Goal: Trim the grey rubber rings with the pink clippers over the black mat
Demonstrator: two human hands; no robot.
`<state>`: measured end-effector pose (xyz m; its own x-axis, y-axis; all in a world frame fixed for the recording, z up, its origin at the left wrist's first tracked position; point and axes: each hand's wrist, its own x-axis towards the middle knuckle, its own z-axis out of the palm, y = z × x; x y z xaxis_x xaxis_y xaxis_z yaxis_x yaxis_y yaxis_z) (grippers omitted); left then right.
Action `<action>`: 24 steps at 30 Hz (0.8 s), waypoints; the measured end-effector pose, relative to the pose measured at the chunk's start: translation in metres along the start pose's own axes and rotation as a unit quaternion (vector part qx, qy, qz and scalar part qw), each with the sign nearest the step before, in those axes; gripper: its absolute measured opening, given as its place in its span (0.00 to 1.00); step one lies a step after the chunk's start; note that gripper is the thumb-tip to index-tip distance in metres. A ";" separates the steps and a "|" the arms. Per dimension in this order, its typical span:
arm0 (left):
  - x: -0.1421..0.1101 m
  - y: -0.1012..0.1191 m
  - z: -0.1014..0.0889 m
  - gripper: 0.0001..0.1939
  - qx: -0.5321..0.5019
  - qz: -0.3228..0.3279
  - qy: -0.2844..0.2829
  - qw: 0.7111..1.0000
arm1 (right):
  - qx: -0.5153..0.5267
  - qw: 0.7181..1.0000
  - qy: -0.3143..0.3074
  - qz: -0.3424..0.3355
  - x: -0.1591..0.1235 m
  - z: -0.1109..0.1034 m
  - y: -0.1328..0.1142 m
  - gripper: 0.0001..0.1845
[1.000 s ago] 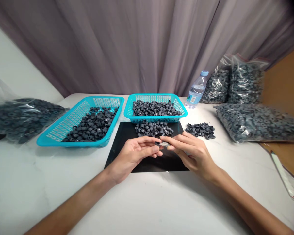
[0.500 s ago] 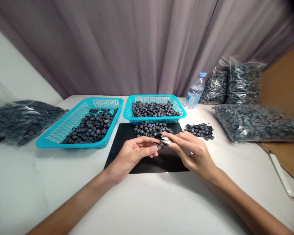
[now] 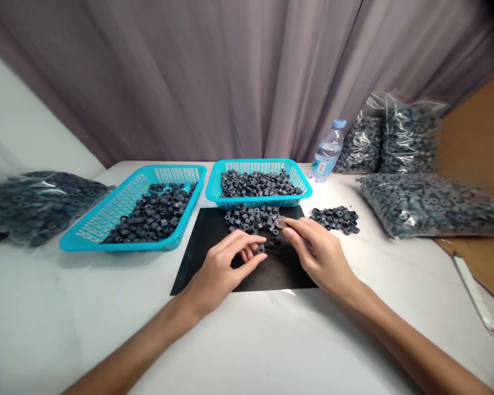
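My left hand (image 3: 226,260) pinches a small dark grey ring-shaped piece (image 3: 261,248) between thumb and fingertips, its hole facing me. My right hand (image 3: 323,249) is closed on a small pale, blade-like tool (image 3: 280,223), most of it hidden by the fingers. Both hands are over a black mat (image 3: 201,247), apart from each other. Just beyond them, at the mat's far side, lies a heap of similar grey ring pieces (image 3: 247,218). A loose dark piece (image 3: 274,241) shows between the hands.
Two blue plastic baskets (image 3: 94,218) (image 3: 259,164) hold many grey pieces. A smaller pile (image 3: 335,218) lies right of the mat. Filled clear bags (image 3: 432,206) and a water bottle (image 3: 327,153) stand right; another bag (image 3: 45,203) is left. A white-handled knife-like tool (image 3: 475,293) lies far right.
My hands have moved apart, and the pale tool has come away from the piece in my left hand. That piece has turned, its hole now facing me.
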<state>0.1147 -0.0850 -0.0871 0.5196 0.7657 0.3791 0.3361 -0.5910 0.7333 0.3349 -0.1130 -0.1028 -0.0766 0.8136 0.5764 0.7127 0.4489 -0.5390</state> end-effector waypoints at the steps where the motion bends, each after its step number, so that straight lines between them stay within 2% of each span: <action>1: -0.001 0.000 0.000 0.11 0.008 0.009 0.002 1.000 | -0.012 1.000 -0.008 0.015 0.000 0.001 0.002 0.12; 7: -0.002 0.000 -0.002 0.08 0.043 0.037 -0.006 0.998 | -0.049 0.996 -0.064 0.044 -0.005 0.015 0.010 0.11; 10: -0.002 0.000 -0.002 0.09 0.045 0.041 -0.007 0.998 | -0.030 0.998 -0.050 0.040 -0.005 0.018 0.007 0.12; 14: -0.002 0.001 -0.002 0.10 0.035 0.044 0.000 0.998 | 0.010 0.999 -0.004 0.036 -0.002 0.012 -0.001 0.11; 20: 0.001 0.004 -0.004 0.10 -0.032 -0.002 0.005 0.999 | 0.087 0.996 0.008 0.029 0.000 0.002 -0.008 0.10; 24: 0.001 0.005 -0.003 0.12 -0.105 -0.044 0.002 0.993 | 0.100 0.995 0.005 0.013 -0.001 0.000 -0.008 0.09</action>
<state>0.1139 -0.0863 -0.0817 0.4920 0.8137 0.3096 0.2085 -0.4554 0.8655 0.3291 -0.1170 -0.0992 -0.0511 0.8228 0.5661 0.5605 0.4927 -0.6656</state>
